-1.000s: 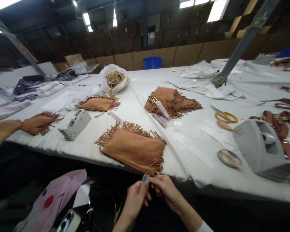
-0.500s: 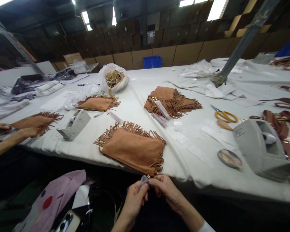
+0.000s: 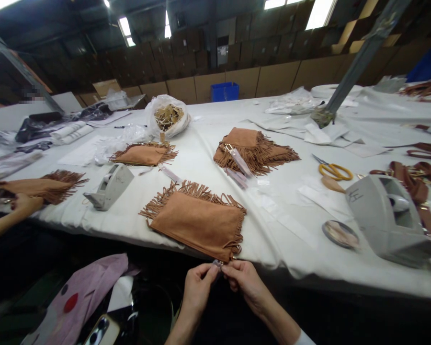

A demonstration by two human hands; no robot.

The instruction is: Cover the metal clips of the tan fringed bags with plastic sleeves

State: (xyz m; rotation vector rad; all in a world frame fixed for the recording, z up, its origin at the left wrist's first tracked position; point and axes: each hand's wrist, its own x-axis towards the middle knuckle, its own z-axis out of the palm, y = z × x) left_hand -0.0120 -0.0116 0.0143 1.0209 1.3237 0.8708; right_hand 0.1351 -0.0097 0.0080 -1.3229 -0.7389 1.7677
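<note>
Where the white-covered table (image 3: 208, 158) drops off at its near edge, a tan suede fringed pouch (image 3: 197, 223) lies flat, its near right corner reaching the rim. Both hands meet just below that corner: the left hand (image 3: 197, 287) and the right hand (image 3: 246, 282) touch fingertip to fingertip, pinched together on a small clear plastic piece (image 3: 217, 263) against the pouch. To the right, a grey tape dispenser (image 3: 388, 220) carries a dark handwritten mark on its side, too blurred to read. A second dispenser (image 3: 109, 187), left of the pouch, is faintly marked too. Yellow-handled scissors (image 3: 333, 170) lie beyond, near a stack of fringed pouches (image 3: 253, 151). A co-worker's hand (image 3: 23, 203) rests at the far left.
</note>
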